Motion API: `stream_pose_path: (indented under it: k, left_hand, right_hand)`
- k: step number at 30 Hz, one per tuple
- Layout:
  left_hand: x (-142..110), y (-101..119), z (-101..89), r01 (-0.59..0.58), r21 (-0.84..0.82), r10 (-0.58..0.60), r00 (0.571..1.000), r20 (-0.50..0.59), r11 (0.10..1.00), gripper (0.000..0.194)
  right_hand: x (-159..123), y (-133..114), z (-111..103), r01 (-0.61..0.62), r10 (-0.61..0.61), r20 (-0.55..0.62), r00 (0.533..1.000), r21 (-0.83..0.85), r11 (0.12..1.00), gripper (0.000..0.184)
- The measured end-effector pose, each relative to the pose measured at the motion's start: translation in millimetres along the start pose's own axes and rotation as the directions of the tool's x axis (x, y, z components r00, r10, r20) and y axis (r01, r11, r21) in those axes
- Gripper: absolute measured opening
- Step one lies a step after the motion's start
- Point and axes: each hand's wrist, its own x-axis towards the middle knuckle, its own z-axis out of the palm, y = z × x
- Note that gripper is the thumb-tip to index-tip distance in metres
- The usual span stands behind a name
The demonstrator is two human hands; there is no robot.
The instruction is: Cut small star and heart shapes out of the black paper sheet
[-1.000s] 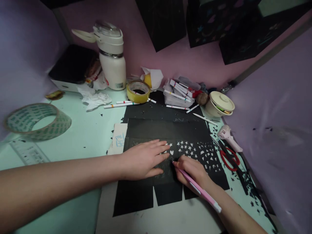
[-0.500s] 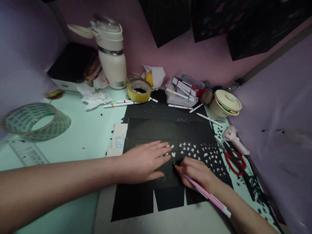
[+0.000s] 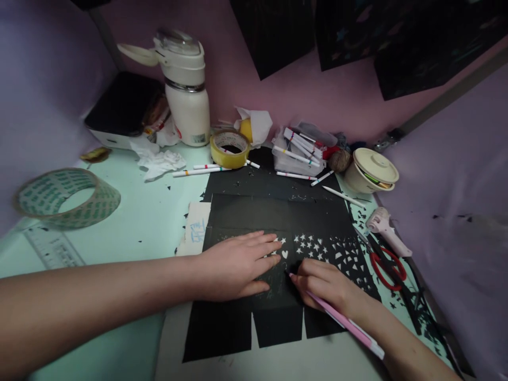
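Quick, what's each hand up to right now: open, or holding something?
Left hand: open, palm down on the black paper.
Right hand: closed around a pink pen-like tool.

Lettering and marks on the desk; no word or number is legible. The white card at the left edge of the black paper bears blue handwritten strokes, turned sideways to the viewer. The wide tape roll carries repeated green print, too blurred to read. Reddish print runs round the inner core of the yellow tape roll. The white bottle shows a small rectangular label low on its body, its dark print unresolved. The clear ruler has graduation marks, with figures indistinct. Small dark lettering on the lidded bowl is likewise unreadable.
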Motion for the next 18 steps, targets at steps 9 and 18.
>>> stream_pose_path:
  k: [9, 18]
  left_hand:
    - [-1, -1, 1.9, -0.016, 0.019, 0.017, 0.999, -0.035, 1.0, 0.051]
    - [-1, -1, 1.8, -0.034, 0.025, 0.035, 0.998, -0.05, 0.999, 0.051]
  right_hand:
    - [-2, -11, 6, -0.122, 0.213, -0.332, 0.919, 0.275, 0.954, 0.01]
    - [17, -43, 20, -0.538, 0.754, -0.361, 0.549, 0.538, 0.649, 0.012]
